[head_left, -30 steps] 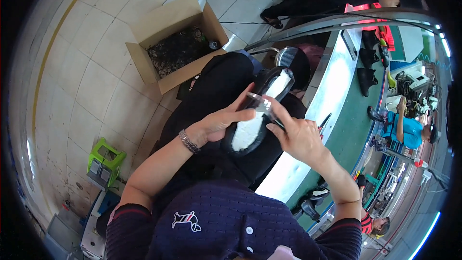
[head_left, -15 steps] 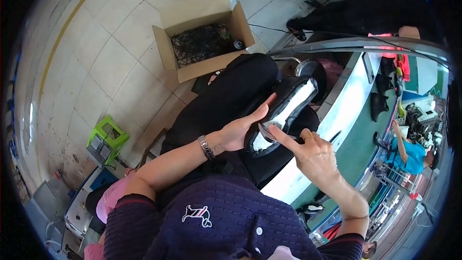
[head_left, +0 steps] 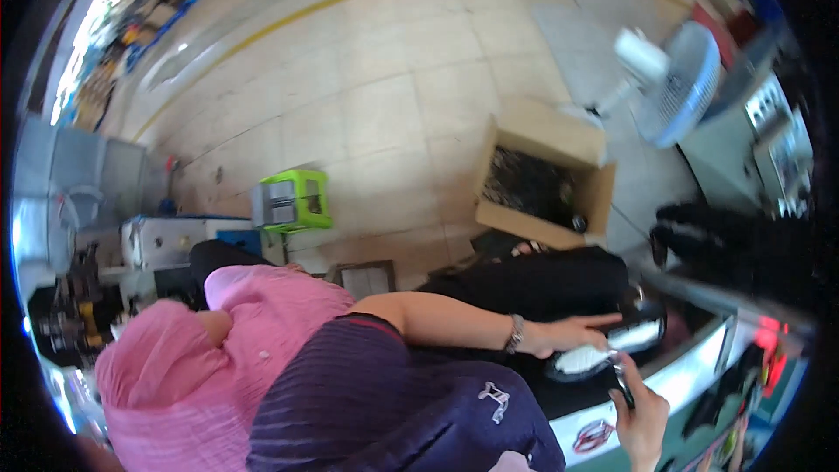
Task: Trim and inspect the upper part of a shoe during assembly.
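Note:
A black shoe (head_left: 642, 333) lies across my lap with its pale, unfinished-looking bottom turned up. My left hand (head_left: 564, 337), a metal watch at the wrist, holds it from the side. The left fingers stretch along the shoe's far edge. In my right hand (head_left: 644, 411), the fingers are closed round a small metal hand tool (head_left: 621, 374) with a dark handle. The tool's shiny head is at the middle of the shoe's bottom; blur hides its exact kind and whether it touches.
An open cardboard box (head_left: 546, 220) with dark scraps stands beyond my legs, near a fan (head_left: 677, 92). Further left is a green stool (head_left: 306, 201). A person in pink (head_left: 183, 376) sits close on my left. The white-edged workbench (head_left: 682, 378) runs along my right.
My view has swung left, bringing the person in pink and more floor into sight. Both hands stay at the shoe; the right hand sits slightly further back from its bottom, still holding the tool.

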